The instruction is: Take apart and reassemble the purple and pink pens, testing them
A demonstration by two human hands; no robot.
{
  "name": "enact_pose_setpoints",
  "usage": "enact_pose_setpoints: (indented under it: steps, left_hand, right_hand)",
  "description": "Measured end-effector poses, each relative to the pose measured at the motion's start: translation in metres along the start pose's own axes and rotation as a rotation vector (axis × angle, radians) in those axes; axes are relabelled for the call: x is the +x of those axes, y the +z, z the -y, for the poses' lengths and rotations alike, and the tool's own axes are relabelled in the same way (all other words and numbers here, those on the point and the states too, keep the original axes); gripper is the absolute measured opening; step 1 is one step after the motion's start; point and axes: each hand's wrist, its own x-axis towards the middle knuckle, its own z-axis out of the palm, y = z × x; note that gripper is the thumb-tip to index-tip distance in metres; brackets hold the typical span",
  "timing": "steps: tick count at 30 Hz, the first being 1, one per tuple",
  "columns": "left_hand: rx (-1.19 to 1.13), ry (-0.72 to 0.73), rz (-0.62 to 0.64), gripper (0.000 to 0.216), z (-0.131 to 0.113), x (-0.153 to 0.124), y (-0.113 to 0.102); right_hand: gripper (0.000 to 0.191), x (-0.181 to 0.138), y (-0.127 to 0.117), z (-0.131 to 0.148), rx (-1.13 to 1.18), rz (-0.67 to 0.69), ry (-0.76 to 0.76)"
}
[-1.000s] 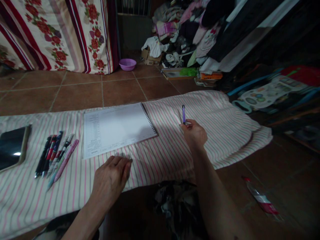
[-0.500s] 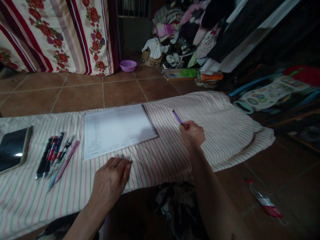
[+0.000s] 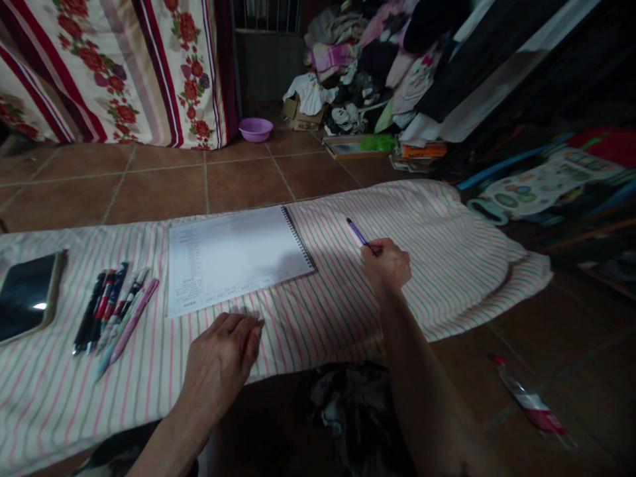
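Observation:
A slim purple pen (image 3: 358, 231) is pinched in my right hand (image 3: 388, 264), its far end pointing up and left over the striped cloth. To the left of that hand lies a spiral notebook (image 3: 243, 255), open to a mostly blank white page with faint printing along its left and lower margins. My left hand (image 3: 223, 348) rests palm down at the cloth's near edge, just below the notebook, fingers loosely bent and holding nothing visible. Several pens (image 3: 116, 308) lie side by side further left, a pink pen (image 3: 134, 321) among them.
A dark-screened tablet or phone (image 3: 30, 295) lies on the cloth (image 3: 278, 331) at far left. On the tiled floor are a plastic bottle (image 3: 531, 401) at right and a purple basin (image 3: 256, 130) beyond. Piled clothes (image 3: 338, 59) and a flowered curtain (image 3: 124, 73) fill the back.
My right hand and the purple pen have shifted very slightly right in the picture. My left hand, the notebook and the row of pens stay practically as they were.

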Motion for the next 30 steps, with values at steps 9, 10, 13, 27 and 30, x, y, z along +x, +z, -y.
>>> enact_pose_setpoints:
  steps: [9, 10, 13, 27, 30]
  left_hand:
    - [-0.001, -0.015, 0.017, 0.024, 0.001, 0.0, 0.001]
    - [-0.005, -0.021, 0.025, 0.024, 0.001, -0.001, 0.001]
    - [-0.018, -0.034, 0.04, 0.024, 0.0, -0.001, 0.0]
    - [-0.009, -0.104, 0.081, 0.028, 0.007, -0.002, -0.005]
    - [0.074, -0.202, 0.013, 0.027, 0.019, -0.002, -0.013]
  right_hand:
    - [0.021, 0.0, 0.003, 0.0, -0.037, 0.032, 0.058]
    - [0.021, 0.0, 0.003, 0.001, -0.039, 0.029, 0.062]
    - [0.021, -0.001, 0.004, 0.001, -0.036, 0.022, 0.071]
    - [0.021, -0.025, 0.017, 0.041, 0.257, -0.22, -0.482]
    - [0.016, -0.054, 0.016, 0.072, 0.348, -0.135, -0.679]
